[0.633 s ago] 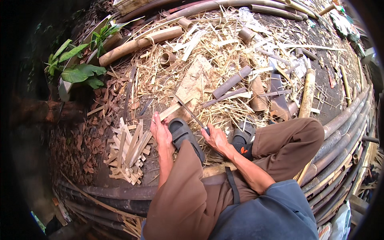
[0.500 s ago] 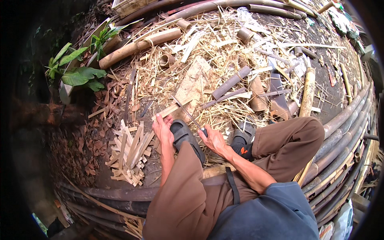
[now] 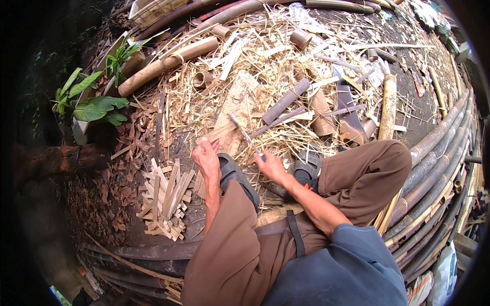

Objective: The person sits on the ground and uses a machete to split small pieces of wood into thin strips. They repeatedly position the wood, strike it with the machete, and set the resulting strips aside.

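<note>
Nearest to us are two legs in brown trousers (image 3: 224,250), and past them we count two dark sandals, the left sandal (image 3: 237,176) and the right sandal (image 3: 306,163). Two bare hands work between and beside them: the left hand (image 3: 206,160) has its fingers closed on one flat bamboo strip (image 3: 221,131), and the right hand (image 3: 270,167) is wrapped around the handle of one knife (image 3: 247,137). The strip juts forward from the left fingers, ahead and to the left of the right hand, and the knife's blade slants across near its far end; whether the edge touches it, we cannot tell. To the left of the left hand we see one heap of cut strips (image 3: 166,201), too jumbled to count. Beneath the strip's far end lies one pale wooden board (image 3: 238,104), with shavings (image 3: 275,61) scattered around it. Off to the right we find one yellowish bamboo pole (image 3: 388,107) and, beyond it, a stack of longer poles (image 3: 439,148). Farther ahead we count one open bamboo tube (image 3: 202,80) left of the board, one thick bamboo length (image 3: 168,66) behind that, and one pale crate (image 3: 150,13) at the upper edge.
</note>
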{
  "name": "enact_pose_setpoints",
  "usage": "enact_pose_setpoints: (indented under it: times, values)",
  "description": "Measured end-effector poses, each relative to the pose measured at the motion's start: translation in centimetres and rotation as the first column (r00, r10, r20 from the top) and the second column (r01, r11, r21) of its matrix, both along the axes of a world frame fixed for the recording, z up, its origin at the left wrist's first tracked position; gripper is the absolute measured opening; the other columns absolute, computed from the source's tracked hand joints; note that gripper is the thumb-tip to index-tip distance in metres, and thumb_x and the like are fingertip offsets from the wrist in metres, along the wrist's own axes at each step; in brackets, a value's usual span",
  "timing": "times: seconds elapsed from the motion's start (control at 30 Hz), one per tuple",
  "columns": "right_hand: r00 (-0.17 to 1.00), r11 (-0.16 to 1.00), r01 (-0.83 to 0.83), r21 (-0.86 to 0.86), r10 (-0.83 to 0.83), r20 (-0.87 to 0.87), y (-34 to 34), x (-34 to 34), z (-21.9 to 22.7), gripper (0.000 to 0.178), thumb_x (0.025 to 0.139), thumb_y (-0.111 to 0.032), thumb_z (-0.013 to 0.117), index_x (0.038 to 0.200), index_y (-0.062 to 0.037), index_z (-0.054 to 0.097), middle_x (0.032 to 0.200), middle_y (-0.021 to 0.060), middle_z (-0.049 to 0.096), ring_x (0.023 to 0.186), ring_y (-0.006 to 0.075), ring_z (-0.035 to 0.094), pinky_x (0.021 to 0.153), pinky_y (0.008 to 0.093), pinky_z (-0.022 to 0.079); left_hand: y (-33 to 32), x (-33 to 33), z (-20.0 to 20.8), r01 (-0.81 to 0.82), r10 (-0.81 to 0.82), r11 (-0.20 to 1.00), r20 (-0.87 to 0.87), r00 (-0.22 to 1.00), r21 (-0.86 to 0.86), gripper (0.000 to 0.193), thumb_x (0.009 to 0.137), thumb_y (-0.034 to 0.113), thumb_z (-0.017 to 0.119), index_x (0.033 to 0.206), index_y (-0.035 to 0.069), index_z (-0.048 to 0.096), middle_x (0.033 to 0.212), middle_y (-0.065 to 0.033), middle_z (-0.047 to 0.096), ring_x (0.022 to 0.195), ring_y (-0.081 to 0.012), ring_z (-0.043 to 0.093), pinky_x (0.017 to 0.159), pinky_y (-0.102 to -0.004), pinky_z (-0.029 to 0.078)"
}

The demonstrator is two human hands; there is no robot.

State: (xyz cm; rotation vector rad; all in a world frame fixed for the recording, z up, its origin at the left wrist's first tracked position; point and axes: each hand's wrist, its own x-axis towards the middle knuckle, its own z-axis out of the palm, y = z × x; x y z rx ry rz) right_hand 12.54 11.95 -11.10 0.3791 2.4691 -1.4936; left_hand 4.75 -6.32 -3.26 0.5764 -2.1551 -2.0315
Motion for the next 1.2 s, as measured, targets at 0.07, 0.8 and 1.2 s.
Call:
enact_pose_setpoints:
  times: [0.07, 0.8, 1.2]
  values:
    - [0.995, 0.995, -0.084, -0.045, 0.085, 0.043, 0.8, -0.6, 1.1, 0.045, 0.094, -0.042, 0.052, 0.086, 0.0018, 0.053, 0.067, 0.0289, 0.059, 0.069, 0.0464, 0.063, 0.064, 0.0550, 0.045, -0.1, -0.2, 0.1, -0.012, 0.013, 0.997, 0.010, 1.000, -0.076, 0.050, 0.101, 0.026, 0.042, 0.084, -0.021, 0.051, 0.093, -0.0334, 0.064, 0.090, -0.0342, 0.069, 0.080, -0.0357, 0.060]
    - [0.902, 0.939, -0.335, 0.073, 0.342, -0.263, 1.1, -1.3, 11.1, 0.040, 0.093, -0.047, 0.054, 0.085, -0.0092, 0.066, 0.063, 0.0217, 0.057, 0.065, 0.0402, 0.059, 0.060, 0.0475, 0.044, -6.1, 1.9, 4.9, -0.005, -0.099, 0.884, -0.196, 0.976, -0.468, 0.020, 0.097, 0.020, 0.056, 0.092, 0.001, 0.061, 0.078, -0.0095, 0.067, 0.061, -0.0177, 0.065, 0.060, -0.0296, 0.057]
    - [0.944, 0.963, -0.262, -0.069, 0.241, -0.227, 0.5, 0.3, 12.1, 0.039, 0.095, -0.039, 0.055, 0.082, -0.0036, 0.064, 0.063, 0.0206, 0.056, 0.059, 0.0367, 0.055, 0.056, 0.0431, 0.041, -2.0, 3.8, 7.7, -0.033, -0.478, 0.394, -0.236, 0.846, -0.918, 0.080, 0.076, 0.055, 0.073, 0.142, 0.021, 0.044, 0.143, -0.0197, 0.038, 0.132, -0.0347, 0.037, 0.109, -0.0527, 0.030]
